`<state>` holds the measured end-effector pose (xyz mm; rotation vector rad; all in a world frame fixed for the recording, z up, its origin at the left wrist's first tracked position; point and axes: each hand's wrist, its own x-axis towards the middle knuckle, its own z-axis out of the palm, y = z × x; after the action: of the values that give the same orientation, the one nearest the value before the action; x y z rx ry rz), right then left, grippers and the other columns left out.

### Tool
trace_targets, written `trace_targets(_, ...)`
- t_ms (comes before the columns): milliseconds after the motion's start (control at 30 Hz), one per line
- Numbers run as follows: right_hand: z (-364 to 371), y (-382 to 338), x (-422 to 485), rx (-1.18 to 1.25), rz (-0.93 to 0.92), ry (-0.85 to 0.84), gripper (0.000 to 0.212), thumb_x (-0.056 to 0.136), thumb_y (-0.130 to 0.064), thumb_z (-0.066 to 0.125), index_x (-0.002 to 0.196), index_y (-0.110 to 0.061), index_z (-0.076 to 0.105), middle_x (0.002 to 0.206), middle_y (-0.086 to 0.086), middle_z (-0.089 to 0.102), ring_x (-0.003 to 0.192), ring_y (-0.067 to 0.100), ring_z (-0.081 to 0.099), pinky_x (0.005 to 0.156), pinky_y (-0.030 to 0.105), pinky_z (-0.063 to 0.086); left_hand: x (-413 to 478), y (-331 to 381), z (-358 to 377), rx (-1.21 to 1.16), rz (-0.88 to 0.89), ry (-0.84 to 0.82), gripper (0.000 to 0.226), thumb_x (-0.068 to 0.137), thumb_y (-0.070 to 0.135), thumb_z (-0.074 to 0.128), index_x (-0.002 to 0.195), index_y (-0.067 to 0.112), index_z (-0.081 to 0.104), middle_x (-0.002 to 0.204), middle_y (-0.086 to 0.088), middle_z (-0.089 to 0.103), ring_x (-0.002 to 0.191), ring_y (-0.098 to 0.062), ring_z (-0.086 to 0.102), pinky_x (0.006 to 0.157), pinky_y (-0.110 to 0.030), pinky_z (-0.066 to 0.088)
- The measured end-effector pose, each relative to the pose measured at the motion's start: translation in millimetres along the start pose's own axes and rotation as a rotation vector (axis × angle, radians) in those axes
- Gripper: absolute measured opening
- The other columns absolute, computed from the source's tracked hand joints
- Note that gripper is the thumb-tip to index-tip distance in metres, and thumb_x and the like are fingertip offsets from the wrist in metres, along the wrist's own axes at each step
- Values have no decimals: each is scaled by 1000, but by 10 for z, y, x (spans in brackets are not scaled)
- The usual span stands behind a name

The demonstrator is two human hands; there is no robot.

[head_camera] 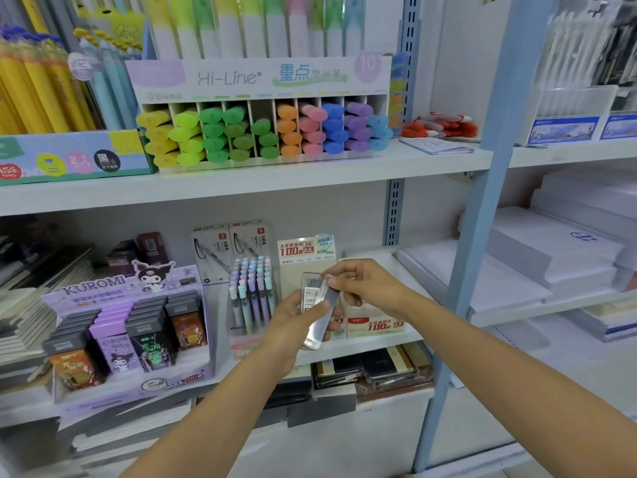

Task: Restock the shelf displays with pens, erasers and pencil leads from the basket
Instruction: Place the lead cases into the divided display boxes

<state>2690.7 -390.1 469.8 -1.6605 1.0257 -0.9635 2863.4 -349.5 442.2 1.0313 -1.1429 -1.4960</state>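
My left hand point(291, 322) grips a small stack of clear pencil lead cases point(315, 317) in front of the lower shelf. My right hand point(365, 282) pinches the top end of one grey-filled case from that stack. Both hands hover just before the beige pencil lead display box point(303, 257) marked 100 and 2B 0.5. A second lead box point(374, 327) sits low to its right, partly hidden by my right hand. The basket is out of view.
A pastel pen display point(250, 294) stands left of the lead box, and a purple Kuromi lead display point(127, 336) further left. A highlighter rack point(262, 132) fills the shelf above. White paper reams point(537, 267) lie right of the blue upright point(482, 215).
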Motion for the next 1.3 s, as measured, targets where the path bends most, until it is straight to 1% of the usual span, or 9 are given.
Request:
trace_targets(100,-13,-16,-26,66,-16,100,19,92,-12,63,109,-4,67,67,1,61,51,9,48,51,21,42,-55,59,-11,-49,-54,-27,28,97,25,56,118,7,60,105,-21,71,69,-23,70,56,-29,54)
trace_targets(200,-62,-28,-79,83,-52,196,27,91,-9,64,119,-9,60,71,2,63,55,10,54,53,21,46,-93,90,-47,-39,-32,44,30,96,18,57,120,1,58,106,-25,70,63,-22,69,49,-26,50)
trace_targets(367,-74,-4,-268,-100,-107,-48,32,86,-11,69,117,-18,67,103,0,68,75,2,62,68,17,50,-106,199,-66,-52,-37,159,20,96,14,57,110,-1,60,80,-18,71,49,-18,59,42,-24,46)
trace_targets(567,-60,19,-376,-123,-62,28,21,94,-25,59,106,-10,69,50,-4,55,41,7,42,42,18,35,-153,281,-46,-195,-35,56,45,98,47,41,105,10,66,74,-13,69,52,-19,58,47,-27,48)
trace_targets(733,-49,20,-462,-77,-18,-79,21,96,-32,55,98,-19,71,45,-5,46,39,7,34,42,17,30,-183,196,-9,-11,61,172,25,90,14,66,113,7,63,89,-9,71,59,-15,64,53,-28,51)
trace_targets(867,-9,-19,-487,-99,68,-195,19,93,-36,60,85,-26,74,54,-9,53,50,7,41,49,18,32,-191,192,-8,0,97,221,21,85,6,69,105,7,64,87,-9,75,56,-13,67,48,-25,52)
trace_targets(1033,170,-79,-374,-51,-32,-84,25,95,-33,56,118,-26,62,102,-4,72,93,12,69,77,25,55,-228,215,-54,143,122,168,26,80,3,75,103,3,65,72,-6,74,52,-11,63,47,-24,50)
trace_targets(1167,302,-115,-227,-32,-82,-37,22,94,-15,60,115,-22,62,101,11,72,93,27,70,79,38,58,-295,216,-146,185,97,132,26,83,5,73,107,2,63,76,-9,74,55,-13,65,45,-22,48)
trace_targets(1300,343,-181,1,62,-94,162,17,94,-10,59,110,-13,55,94,13,72,79,17,69,65,25,55,-329,264,-420,121,104,226,18,91,0,61,108,-3,62,76,-11,69,56,-15,64,49,-25,52)
